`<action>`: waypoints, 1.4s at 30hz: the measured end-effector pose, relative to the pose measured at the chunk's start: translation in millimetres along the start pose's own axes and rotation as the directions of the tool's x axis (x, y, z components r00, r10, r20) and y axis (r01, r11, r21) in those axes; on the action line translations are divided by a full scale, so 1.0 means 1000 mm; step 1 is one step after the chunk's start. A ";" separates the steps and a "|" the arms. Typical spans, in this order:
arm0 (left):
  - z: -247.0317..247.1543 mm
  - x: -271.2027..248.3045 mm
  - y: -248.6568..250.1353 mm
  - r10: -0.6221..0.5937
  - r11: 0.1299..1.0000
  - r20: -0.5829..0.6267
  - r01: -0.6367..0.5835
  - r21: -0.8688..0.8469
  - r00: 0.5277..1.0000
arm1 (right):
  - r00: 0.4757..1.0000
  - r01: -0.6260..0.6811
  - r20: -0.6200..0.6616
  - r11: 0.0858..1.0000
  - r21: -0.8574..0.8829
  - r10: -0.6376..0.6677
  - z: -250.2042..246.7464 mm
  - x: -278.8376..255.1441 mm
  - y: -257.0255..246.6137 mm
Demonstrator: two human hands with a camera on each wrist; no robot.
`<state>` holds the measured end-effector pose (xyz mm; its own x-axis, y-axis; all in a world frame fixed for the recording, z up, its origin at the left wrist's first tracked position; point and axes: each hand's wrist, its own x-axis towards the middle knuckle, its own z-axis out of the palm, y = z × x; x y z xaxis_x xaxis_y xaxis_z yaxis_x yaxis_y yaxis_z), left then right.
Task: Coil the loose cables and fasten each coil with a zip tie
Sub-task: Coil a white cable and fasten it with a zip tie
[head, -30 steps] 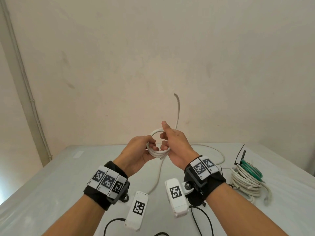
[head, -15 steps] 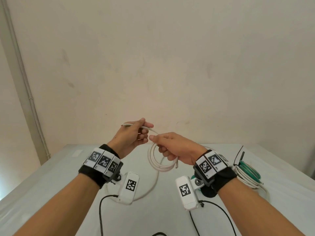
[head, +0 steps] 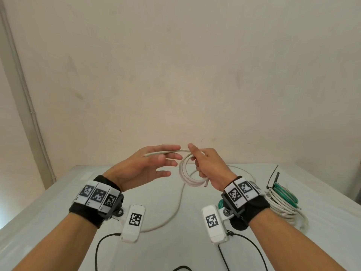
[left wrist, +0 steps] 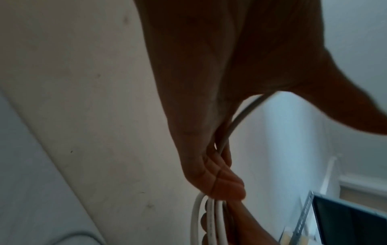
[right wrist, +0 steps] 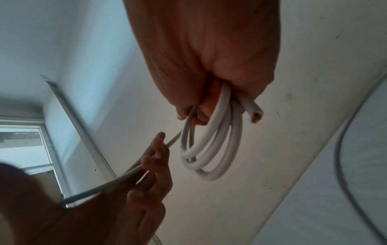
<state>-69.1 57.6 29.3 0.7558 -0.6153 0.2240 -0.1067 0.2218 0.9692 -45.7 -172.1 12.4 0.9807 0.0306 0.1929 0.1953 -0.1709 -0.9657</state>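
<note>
White cable coil (head: 188, 174) hangs in the air above the table (head: 58, 208), at the centre of the head view, gripped by the right hand (head: 210, 167) at about 2 o'clock on its ring. The right wrist view shows those fingers (right wrist: 201, 114) curled tight around the bunched turns, with the cut end (right wrist: 254, 114) poking out beside them. That grip looks meant to keep the turns stacked so they cannot spring apart.

From the top of the coil a thinner pale strand (head: 164, 152) runs toward 9 o'clock, nearly level, across the left hand (head: 144, 167). The left fingers (right wrist: 159, 159) are stretched out almost straight, and the strand lies between them without a firm clamp. I judge this hand is guiding or tensioning the strand, not holding it fast. Whether the strand is a zip tie or a thin tail of cable I cannot tell.

The coil's ring stands roughly upright, its opening facing the person, its longer axis running from 12 to 6 o'clock. A loose white cable (head: 175, 210) trails over the table below. At 3 o'clock lies a finished bundle (head: 283, 204) of white and green coils, with a black zip tie (head: 273, 177) sticking up from it.
</note>
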 end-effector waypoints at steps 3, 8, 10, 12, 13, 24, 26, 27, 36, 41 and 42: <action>-0.001 -0.007 -0.003 -0.014 0.996 0.046 0.018 -0.082 0.999 | 0.998 0.000 -0.069 0.999 -0.032 -0.002 0.001 0.005 0.003; 0.012 0.006 -0.012 -0.141 0.985 -0.334 0.164 0.043 0.932 | 0.989 0.011 -0.145 0.996 -0.089 -0.023 0.008 0.007 0.005; 0.015 0.009 -0.018 -0.101 0.985 -0.414 0.150 0.087 0.905 | 0.981 0.019 -0.190 0.996 -0.092 -0.036 0.013 0.007 0.004; 0.019 0.012 -0.022 -0.062 0.990 -0.427 0.109 0.086 0.902 | 0.969 0.042 -0.237 0.992 -0.116 -0.069 0.016 0.006 0.003; 0.021 0.013 -0.024 -0.038 0.990 -0.444 0.093 0.103 0.895 | 0.964 0.056 -0.252 0.990 -0.130 -0.088 0.017 0.006 0.002; 0.042 0.020 -0.024 -0.249 0.919 -0.313 0.325 0.223 0.917 | 0.940 0.129 -0.312 0.990 -0.054 -0.140 0.021 0.008 0.005; 0.046 0.021 -0.024 -0.241 0.934 -0.293 0.303 0.191 0.925 | 0.933 0.137 -0.332 0.990 -0.028 -0.139 0.022 0.006 0.008; 0.048 0.021 -0.023 -0.242 0.938 -0.281 0.298 0.176 0.929 | 0.930 0.146 -0.337 0.989 -0.031 -0.148 0.022 0.005 0.009; 0.056 0.028 -0.017 -0.305 0.949 -0.323 0.313 -0.028 0.896 | 0.931 0.187 -0.316 0.982 -0.017 -0.182 0.032 -0.002 0.010; 0.049 0.031 -0.020 -0.283 0.819 -0.427 0.448 0.359 0.859 | 0.957 0.167 -0.239 0.986 -0.006 -0.164 0.032 -0.002 0.010; 0.046 0.031 -0.020 -0.237 0.801 -0.458 0.439 0.407 0.857 | 0.963 0.162 -0.212 0.986 -0.026 -0.164 0.030 -0.002 0.009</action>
<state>-72.9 -0.4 21.9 0.9687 -0.2334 -0.0847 -0.0163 -0.4004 0.9162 -45.8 -144.4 -1.9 0.9121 -0.1518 0.3808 0.3512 -0.1895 -0.9169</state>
